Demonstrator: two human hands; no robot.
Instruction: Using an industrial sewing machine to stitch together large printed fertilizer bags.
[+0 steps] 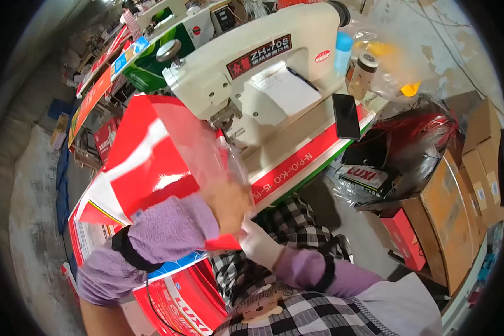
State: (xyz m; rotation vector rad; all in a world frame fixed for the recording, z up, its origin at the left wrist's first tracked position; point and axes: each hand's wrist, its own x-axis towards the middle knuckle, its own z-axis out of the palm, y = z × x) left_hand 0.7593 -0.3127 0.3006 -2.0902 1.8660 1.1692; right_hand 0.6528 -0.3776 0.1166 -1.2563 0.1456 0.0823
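Observation:
A large glossy red and white bag [151, 162] spreads across the sewing machine's bed, its upper edge close to the needle area. My left hand [228, 204], in a purple sleeve, lies over the bag's right side; motion smears its fingers. White-gloved, my right hand [260, 245] is just below it, fingers closed at the bag's lower right edge. The cream sewing machine [201, 84] stands beyond the bag, its presser foot [225, 116] close to the bag's edge.
On the machine lie a notepad [288, 89] with a pen and a black phone [346, 116]. A blue-capped bottle [343, 53] and a jar [363, 75] stand at its right end. Cardboard boxes [451, 218] fill the right side. More red bags [179, 299] lie below my left arm.

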